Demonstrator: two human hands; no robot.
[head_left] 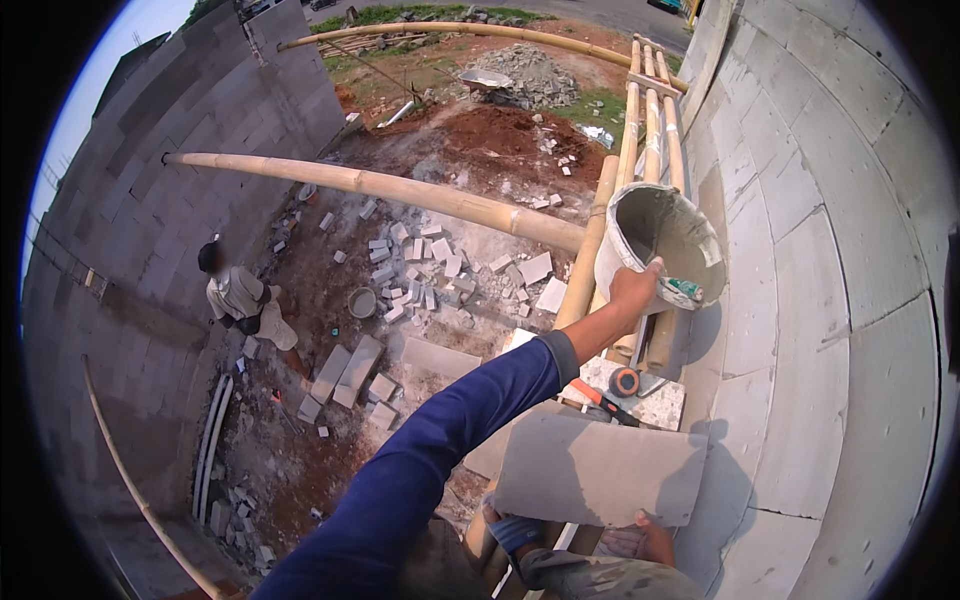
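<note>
Bucket [692, 242], left hand [637, 288] curled tight at its rim

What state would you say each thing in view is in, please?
Bucket: open-mouthed, grey residue on its walls.
Left hand: closed on the bucket's rim.
Round orange-and-black tool: lying on the pale board.
Orange-handled tool: lying beside it.
Grey block: lying flat, partly shadowed.
Wheelbarrow: standing, load unclear.
</note>
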